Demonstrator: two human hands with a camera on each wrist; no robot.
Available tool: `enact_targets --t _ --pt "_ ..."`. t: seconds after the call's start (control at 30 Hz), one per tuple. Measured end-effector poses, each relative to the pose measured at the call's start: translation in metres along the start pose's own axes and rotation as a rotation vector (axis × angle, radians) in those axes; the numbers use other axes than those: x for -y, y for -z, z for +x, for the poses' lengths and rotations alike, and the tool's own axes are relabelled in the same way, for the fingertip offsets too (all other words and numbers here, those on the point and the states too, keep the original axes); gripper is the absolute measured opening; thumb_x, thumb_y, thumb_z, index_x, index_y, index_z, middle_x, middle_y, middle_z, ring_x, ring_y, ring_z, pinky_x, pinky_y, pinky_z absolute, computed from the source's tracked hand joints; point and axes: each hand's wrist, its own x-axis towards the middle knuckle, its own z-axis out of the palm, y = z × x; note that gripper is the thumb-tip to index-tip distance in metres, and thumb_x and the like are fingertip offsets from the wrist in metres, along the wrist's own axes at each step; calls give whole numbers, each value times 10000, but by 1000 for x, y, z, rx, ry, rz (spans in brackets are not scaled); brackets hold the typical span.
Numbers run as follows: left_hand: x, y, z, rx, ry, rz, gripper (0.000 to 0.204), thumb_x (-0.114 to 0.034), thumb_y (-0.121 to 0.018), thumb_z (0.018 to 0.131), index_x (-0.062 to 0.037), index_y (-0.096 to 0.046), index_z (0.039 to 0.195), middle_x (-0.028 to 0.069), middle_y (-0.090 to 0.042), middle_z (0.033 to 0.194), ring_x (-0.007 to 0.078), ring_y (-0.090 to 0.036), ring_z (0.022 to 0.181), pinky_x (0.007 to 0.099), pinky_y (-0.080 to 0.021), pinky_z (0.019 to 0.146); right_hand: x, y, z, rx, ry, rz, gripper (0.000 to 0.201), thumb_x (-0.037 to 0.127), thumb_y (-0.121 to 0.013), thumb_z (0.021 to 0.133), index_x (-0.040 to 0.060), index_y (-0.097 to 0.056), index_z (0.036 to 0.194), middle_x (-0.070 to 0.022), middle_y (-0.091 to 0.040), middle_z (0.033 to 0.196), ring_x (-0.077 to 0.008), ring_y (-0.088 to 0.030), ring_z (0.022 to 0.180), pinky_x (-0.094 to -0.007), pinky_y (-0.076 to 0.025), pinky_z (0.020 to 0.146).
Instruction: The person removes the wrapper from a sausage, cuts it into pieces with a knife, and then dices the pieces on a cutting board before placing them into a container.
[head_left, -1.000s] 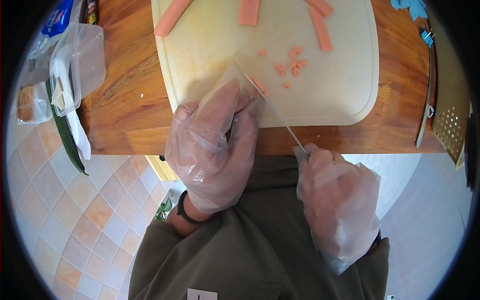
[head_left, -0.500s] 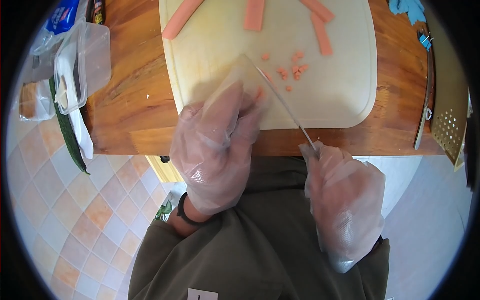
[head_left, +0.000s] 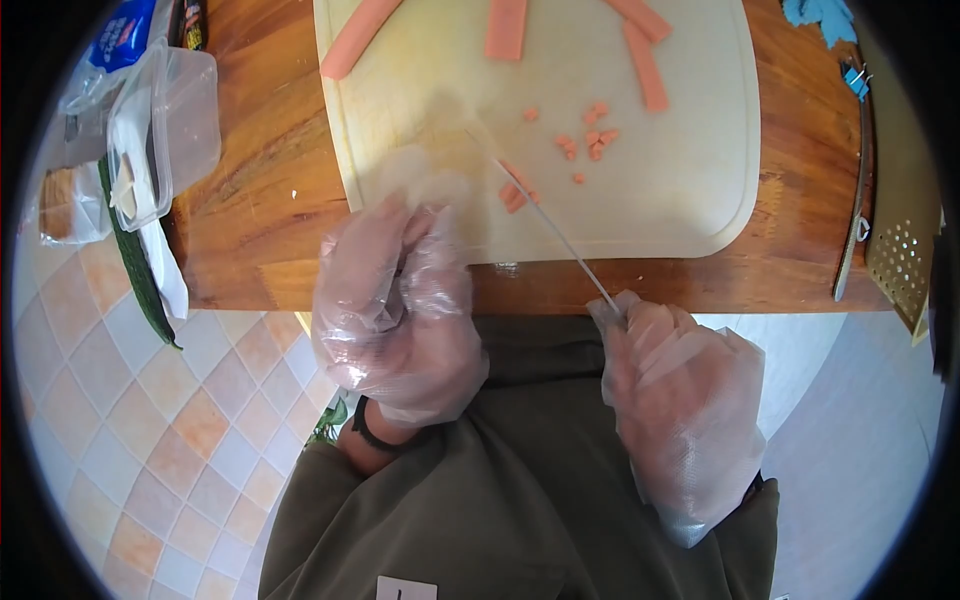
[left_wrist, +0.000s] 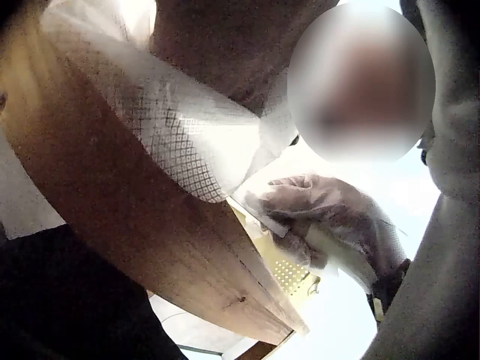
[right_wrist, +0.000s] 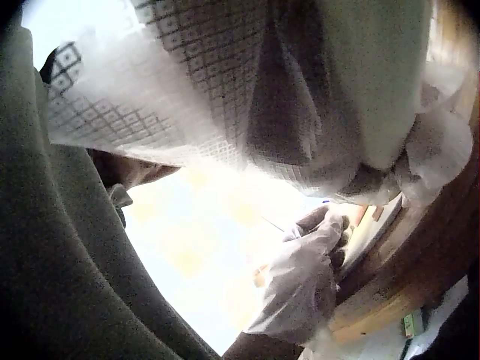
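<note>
My right hand [head_left: 685, 410], in a clear plastic glove, grips a knife [head_left: 560, 228] near the board's front edge; the handle is hidden in the fist. The thin blade slants up and left over the pale cutting board [head_left: 420, 110], edge-on in the head view. Beside the blade lie short orange-pink pieces [head_left: 512, 197]. My gloved left hand [head_left: 400, 305] hovers over the board's front left edge, apart from these pieces, fingers loosely bent with nothing seen in them. Small dice [head_left: 595, 140] are scattered right of the blade. Longer orange-pink strips [head_left: 505, 30] lie farther back.
Left on the wooden table [head_left: 260, 150] are a clear plastic box [head_left: 190, 120], a cucumber [head_left: 140, 275] jutting past the edge, and a blue packet [head_left: 122, 35]. At the right stand a perforated, gold-coloured metal piece [head_left: 890, 230] and a light-blue cloth [head_left: 820, 18].
My left hand has drawn back to the left from the blade, uncovering the short pieces beside it. The right hand with the knife has shifted only slightly.
</note>
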Motion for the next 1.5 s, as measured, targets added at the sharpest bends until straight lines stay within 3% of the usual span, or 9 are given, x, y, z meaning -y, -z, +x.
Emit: enact_targets --t 0.17,0.23,0.47,0.87,0.93,1.07,1.27,1.33,1.5 --pt "4 -3 -4 36 45 -189 449 111 -819 806 12 -674 1219 134 -731 933 199 -693 859 303 -554 744 -2 -1 0 -20 15 -11 236 163 -750 905 129 -540 804 -1 -464 614 -169 -539 455 -322 -434 428" --pt "10 -2 1 135 -134 47 482 97 -846 790 2 -682 1234 109 -733 921 194 -701 847 286 -554 740 -3 -2 1 -24 33 -37 235 156 -747 901 133 -536 801 -6 -463 621 -173 -537 459 -315 -423 420" --pt "7 -7 -1 93 9 15 499 71 -867 767 -6 -695 1230 90 -758 906 199 -687 828 307 -541 713 -3 -3 -1 -49 25 -21 212 146 -744 894 122 -547 819 -18 -477 635 -186 -547 467 -317 -439 427" --pt "8 -5 8 187 -176 262 476 34 -873 753 -46 -714 1194 41 -763 853 235 -664 762 351 -519 734 2 9 2 52 13 -7 152 147 -715 893 120 -572 851 -19 -533 660 -193 -604 502 -342 -450 449" --pt "11 -6 8 162 -209 222 483 44 -869 736 -56 -713 1183 35 -759 851 238 -662 742 355 -516 731 10 20 4 272 -221 157 101 120 -716 973 54 -664 1029 -88 -655 780 -293 -637 661 -376 -469 651" --pt "10 -8 10 151 -243 257 471 49 -858 727 -64 -711 1161 20 -752 845 239 -655 714 359 -509 727 15 19 4 271 -131 -66 107 131 -708 985 47 -660 1031 -95 -648 753 -299 -643 661 -383 -477 663" --pt "10 -9 11 162 -270 270 482 56 -828 739 -79 -694 1182 -2 -739 834 232 -642 695 360 -502 726 14 8 3 169 -246 81 119 140 -687 1018 47 -678 944 -132 -597 642 -331 -616 597 -394 -484 593" --pt "9 -9 12 177 -270 291 508 63 -821 739 -83 -684 1206 -9 -736 830 229 -649 698 360 -502 733 5 -3 0 -14 -28 -49 243 195 -730 910 139 -523 796 -18 -509 635 -186 -549 449 -345 -408 412" --pt "11 -6 9 173 -230 215 533 70 -815 772 -39 -666 1272 23 -741 848 227 -666 715 343 -516 695 4 -2 0 1 -16 -65 208 122 -704 883 136 -518 792 -20 -502 629 -190 -545 449 -343 -411 411"
